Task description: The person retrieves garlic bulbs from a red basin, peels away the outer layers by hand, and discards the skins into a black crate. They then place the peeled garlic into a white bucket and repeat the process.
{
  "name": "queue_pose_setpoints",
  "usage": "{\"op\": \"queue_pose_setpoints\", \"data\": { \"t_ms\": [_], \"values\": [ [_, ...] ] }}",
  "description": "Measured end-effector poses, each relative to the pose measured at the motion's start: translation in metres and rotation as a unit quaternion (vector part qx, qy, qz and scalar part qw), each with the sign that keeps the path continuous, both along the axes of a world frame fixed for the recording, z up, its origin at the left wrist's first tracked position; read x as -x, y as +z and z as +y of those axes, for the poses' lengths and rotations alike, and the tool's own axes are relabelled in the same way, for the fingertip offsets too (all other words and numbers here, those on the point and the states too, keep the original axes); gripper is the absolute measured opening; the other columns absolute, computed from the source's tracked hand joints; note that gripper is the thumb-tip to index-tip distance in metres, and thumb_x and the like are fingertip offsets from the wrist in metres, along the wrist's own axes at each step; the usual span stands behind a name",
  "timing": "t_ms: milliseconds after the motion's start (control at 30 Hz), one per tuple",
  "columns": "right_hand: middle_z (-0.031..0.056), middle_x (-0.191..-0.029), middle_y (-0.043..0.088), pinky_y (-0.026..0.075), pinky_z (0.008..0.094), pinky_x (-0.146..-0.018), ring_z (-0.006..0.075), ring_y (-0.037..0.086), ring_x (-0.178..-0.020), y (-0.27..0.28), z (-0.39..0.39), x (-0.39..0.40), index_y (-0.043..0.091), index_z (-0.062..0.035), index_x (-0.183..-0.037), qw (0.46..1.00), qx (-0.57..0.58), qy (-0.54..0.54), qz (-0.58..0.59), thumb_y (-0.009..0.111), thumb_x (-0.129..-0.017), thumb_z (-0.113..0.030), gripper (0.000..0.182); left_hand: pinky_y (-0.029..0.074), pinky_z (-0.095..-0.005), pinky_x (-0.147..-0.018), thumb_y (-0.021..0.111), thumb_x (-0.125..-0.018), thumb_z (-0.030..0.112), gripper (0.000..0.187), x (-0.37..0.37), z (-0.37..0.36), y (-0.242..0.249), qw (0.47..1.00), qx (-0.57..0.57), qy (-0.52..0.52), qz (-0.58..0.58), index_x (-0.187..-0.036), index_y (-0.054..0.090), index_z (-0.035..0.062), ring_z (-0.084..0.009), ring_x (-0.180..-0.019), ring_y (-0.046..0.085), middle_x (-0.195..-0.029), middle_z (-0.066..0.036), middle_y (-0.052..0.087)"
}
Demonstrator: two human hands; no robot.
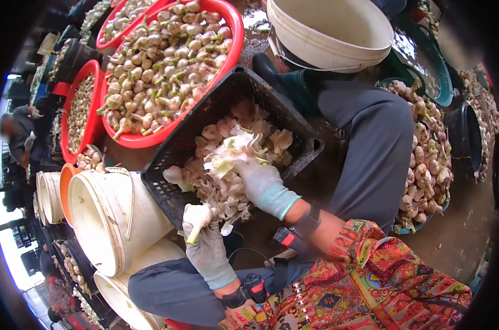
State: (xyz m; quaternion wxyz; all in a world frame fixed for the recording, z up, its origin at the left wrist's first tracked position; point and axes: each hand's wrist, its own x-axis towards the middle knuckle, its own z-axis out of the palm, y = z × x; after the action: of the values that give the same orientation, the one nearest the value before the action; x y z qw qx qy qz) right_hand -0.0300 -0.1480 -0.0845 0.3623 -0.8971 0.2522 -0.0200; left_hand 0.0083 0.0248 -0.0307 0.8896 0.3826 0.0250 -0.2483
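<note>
A grey-white glove covers my left hand (pixel 208 250), which is closed around a white garlic bulb (pixel 197 215) with a short green stem end pointing down. It is beside the near rim of a black plastic crate (pixel 282 99). My right hand (pixel 263 184), gloved with a teal cuff, reaches over the crate. Its fingers are closed on a clump of pale garlic skins (pixel 233 151) and partly hidden by them. More loose skins (pixel 219 190) are heaped in the crate below, some hanging at its near edge.
A red tub (pixel 239 33) full of garlic bulbs stands beyond the crate. White buckets (pixel 98 220) are on the left, another white bucket (pixel 326 36) at the top. Garlic bulbs (pixel 425 165) are piled beyond my right leg. A person (pixel 21 135) sits at far left.
</note>
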Motion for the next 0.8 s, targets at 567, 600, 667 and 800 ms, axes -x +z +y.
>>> {"op": "queue_pose_setpoints", "data": {
  "t_ms": [567,600,667,800],
  "values": [
    [0.0123,-0.068,0.059,0.047,0.0352,-0.060,0.0218,0.059,-0.064,0.031,0.019,0.006,0.058,0.0030,-0.088,0.902,-0.406,-0.071,-0.129,0.060,-0.076,-0.012,0.019,0.041,-0.0355,-0.099,0.053,-0.095,0.023,0.036,0.017,-0.031,-0.020,0.984,-0.166,0.037,-0.061,-0.123,0.048,0.0011,-0.0233,-0.110,0.054,-0.119,-0.014,0.055],
    [0.0095,-0.069,0.059,0.047,0.0337,-0.059,0.0180,0.058,-0.064,0.033,0.013,0.003,0.057,0.0027,-0.089,0.866,-0.481,-0.078,-0.109,0.060,-0.076,-0.010,0.019,0.041,-0.0357,-0.099,0.053,-0.095,0.023,0.036,0.013,-0.030,-0.023,0.987,-0.153,0.027,-0.051,-0.123,0.048,0.0010,-0.0237,-0.111,0.053,-0.119,-0.014,0.055],
    [0.0021,-0.072,0.057,0.045,0.0242,-0.056,0.0088,0.054,-0.064,0.019,0.010,0.001,0.055,0.0003,-0.096,0.763,-0.630,-0.108,-0.097,0.055,-0.078,-0.005,0.019,0.041,-0.0367,-0.099,0.053,-0.095,0.022,0.038,0.011,-0.031,-0.019,0.989,-0.138,0.009,-0.048,-0.125,0.046,-0.0003,-0.0245,-0.112,0.053,-0.121,-0.014,0.054],
    [0.0017,-0.076,0.057,0.045,0.0231,-0.056,0.0088,0.055,-0.064,0.026,-0.003,0.006,0.055,0.0004,-0.097,0.790,-0.602,-0.086,-0.081,0.055,-0.078,-0.006,0.020,0.045,-0.0373,-0.095,0.057,-0.092,0.025,0.042,0.009,-0.029,-0.001,0.993,-0.104,-0.020,0.043,-0.124,0.048,-0.0018,-0.0244,-0.110,0.054,-0.120,-0.013,0.055]
  ]
}}
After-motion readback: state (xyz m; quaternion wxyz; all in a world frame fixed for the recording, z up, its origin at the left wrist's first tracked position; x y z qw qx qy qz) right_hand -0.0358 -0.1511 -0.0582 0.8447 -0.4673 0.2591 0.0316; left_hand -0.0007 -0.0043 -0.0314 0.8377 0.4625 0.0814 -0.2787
